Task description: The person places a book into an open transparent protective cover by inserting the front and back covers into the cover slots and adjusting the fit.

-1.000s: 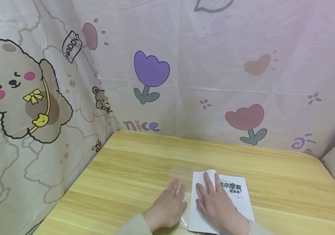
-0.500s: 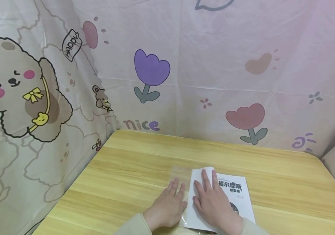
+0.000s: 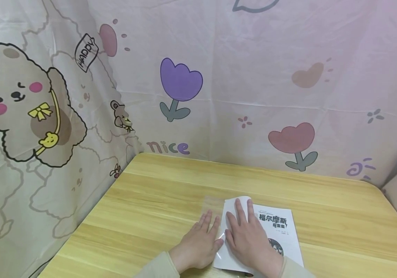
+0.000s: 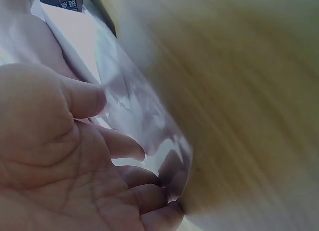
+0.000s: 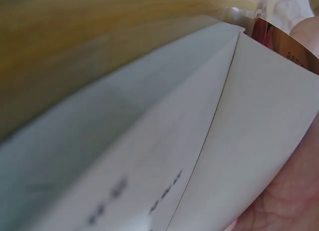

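A paperback book [image 3: 287, 239] lies on the wooden table, showing a white title page with dark Chinese characters and a round dark picture. My right hand [image 3: 250, 241] rests, fingers extended, on a blank white leaf [image 3: 227, 253] at the book's left side. In the right wrist view this leaf [image 5: 249, 121] bends up from the printed page [image 5: 149, 176]. Clear plastic film [image 3: 213, 202] reaches out from under the book's left edge. My left hand [image 3: 198, 245] presses it with spread fingers. In the left wrist view the shiny film [image 4: 134, 104] lies right at the fingertips.
The light wood tabletop [image 3: 142, 200] stretches left and behind the book. A patterned cloth [image 3: 226, 77] with flowers and bears hangs at the back and sides. Coloured, printed cover [image 5: 294, 52] shows past the leaf's edge in the right wrist view.
My right hand has slid left with the blank leaf, which covers more of the film. More of the title page and its round picture shows. My left hand has hardly moved.
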Demonstrator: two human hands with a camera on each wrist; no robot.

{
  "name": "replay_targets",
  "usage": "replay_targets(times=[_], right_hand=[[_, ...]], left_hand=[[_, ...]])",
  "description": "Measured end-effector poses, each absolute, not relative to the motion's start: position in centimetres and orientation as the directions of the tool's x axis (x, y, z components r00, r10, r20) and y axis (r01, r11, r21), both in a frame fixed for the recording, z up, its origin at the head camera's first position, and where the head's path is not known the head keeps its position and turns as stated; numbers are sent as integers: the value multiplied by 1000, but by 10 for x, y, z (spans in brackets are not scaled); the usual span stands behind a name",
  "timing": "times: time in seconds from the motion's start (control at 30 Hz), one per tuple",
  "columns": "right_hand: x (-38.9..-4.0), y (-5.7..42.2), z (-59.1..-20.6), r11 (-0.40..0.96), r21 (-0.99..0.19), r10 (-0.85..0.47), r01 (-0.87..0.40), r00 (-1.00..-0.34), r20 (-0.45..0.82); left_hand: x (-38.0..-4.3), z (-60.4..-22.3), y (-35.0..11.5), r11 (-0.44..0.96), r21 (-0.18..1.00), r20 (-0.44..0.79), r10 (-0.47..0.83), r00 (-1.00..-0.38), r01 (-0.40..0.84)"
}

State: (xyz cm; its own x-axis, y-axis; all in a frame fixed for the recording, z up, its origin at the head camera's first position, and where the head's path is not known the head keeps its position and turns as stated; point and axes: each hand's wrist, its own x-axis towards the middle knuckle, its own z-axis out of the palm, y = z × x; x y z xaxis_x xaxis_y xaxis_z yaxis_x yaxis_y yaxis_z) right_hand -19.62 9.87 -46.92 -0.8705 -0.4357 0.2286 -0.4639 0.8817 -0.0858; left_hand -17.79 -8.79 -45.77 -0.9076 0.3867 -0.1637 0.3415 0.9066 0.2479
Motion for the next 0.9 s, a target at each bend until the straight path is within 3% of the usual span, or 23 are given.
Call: replay_targets(times=[0.57, 0.9], right_hand=[[-199, 97, -468, 873, -149, -415, -465, -867, 275], [-204, 118, -458, 808, -431, -408, -402, -909, 81]], left_hand=[[-178, -457, -87, 894, 264, -137, 406, -903, 362], [-177, -456, -92, 885, 301, -143, 411, -900, 356]])
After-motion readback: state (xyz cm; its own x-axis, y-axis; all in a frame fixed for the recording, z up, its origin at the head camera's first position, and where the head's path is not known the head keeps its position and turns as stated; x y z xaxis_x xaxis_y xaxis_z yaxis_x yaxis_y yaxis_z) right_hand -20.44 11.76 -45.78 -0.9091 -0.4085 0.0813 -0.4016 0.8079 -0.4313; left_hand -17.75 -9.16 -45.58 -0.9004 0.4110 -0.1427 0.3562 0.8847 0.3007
